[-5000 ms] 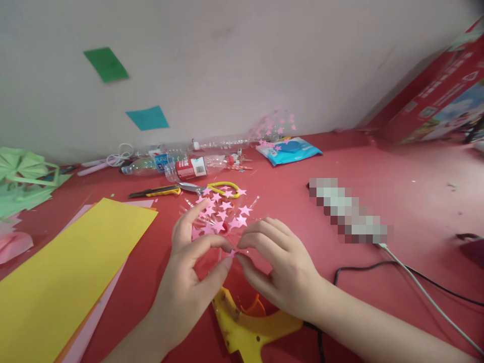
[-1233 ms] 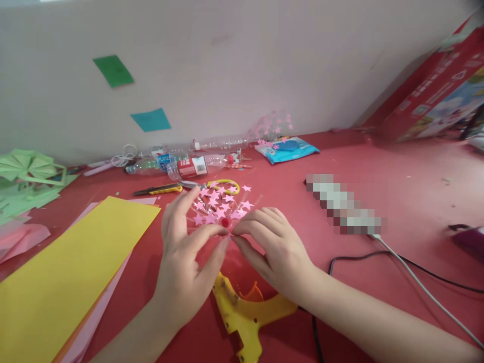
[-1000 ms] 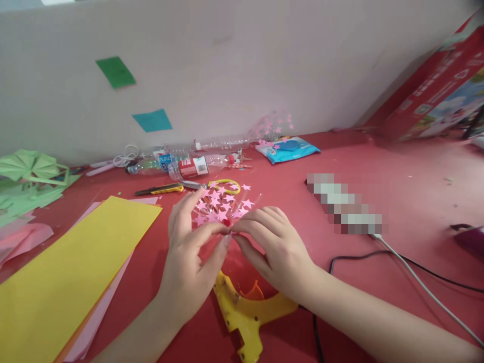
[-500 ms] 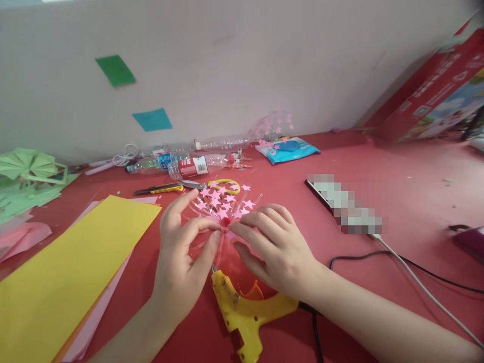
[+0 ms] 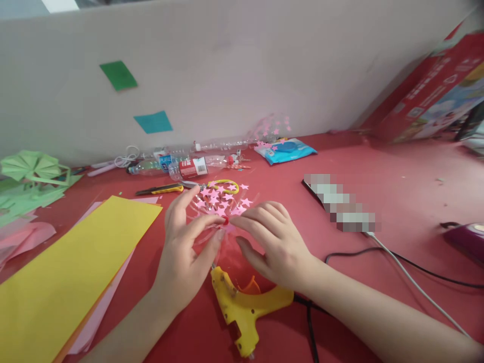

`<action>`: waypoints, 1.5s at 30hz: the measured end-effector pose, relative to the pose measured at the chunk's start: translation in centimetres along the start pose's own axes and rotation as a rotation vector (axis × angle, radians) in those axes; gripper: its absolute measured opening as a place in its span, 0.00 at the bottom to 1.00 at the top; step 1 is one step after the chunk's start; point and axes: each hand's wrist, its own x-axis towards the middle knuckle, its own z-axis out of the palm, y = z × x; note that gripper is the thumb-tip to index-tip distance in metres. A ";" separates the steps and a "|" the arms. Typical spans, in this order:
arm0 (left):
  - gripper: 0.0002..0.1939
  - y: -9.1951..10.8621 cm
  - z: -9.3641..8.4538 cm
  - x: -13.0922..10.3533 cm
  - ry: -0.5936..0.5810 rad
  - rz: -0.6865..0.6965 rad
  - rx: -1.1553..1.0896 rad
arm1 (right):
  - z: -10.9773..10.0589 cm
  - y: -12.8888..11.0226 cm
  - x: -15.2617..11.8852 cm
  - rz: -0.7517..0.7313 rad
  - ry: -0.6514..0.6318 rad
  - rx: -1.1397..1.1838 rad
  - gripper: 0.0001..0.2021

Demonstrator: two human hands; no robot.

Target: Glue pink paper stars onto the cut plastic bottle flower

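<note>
Between my hands is a clear plastic bottle piece cut into splayed strips, with pink paper stars on their ends and a red cap at its middle. My left hand has its thumb and index finger closed on the near side of the piece, by the cap; the other fingers are raised. My right hand reaches in from the right, fingertips at the cap's edge, thumb apart from the fingers. Fingers partly cover the strips. Just below lies a yellow glue gun, its nozzle close under my left thumb.
Yellow paper lies left, green folded paper beyond. A cutter knife, yellow-handled scissors, plastic bottles and a blue wipes pack lie behind. A blurred-out phone with a white cable is right.
My left index fingertip has moved slightly right, up to the red cap. My right hand stays at the cap's edge. The whole view has shifted a little.
</note>
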 end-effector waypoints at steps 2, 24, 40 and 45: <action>0.07 0.1 -0.2 0.2 -0.003 0.001 0.007 | -0.1 0.1 0.0 0.050 0.013 0.005 0.09; 0.04 1.9 0.2 1.4 -0.088 -0.121 0.079 | 1.1 -0.2 0.0 0.135 -0.073 -0.084 0.07; 0.05 1.5 0.2 1.2 -0.060 -0.136 0.071 | 0.8 -0.6 0.0 0.157 -0.081 -0.079 0.06; 0.06 1.1 0.3 1.2 -0.056 -0.152 0.079 | 0.9 -0.6 0.0 0.131 -0.056 -0.099 0.07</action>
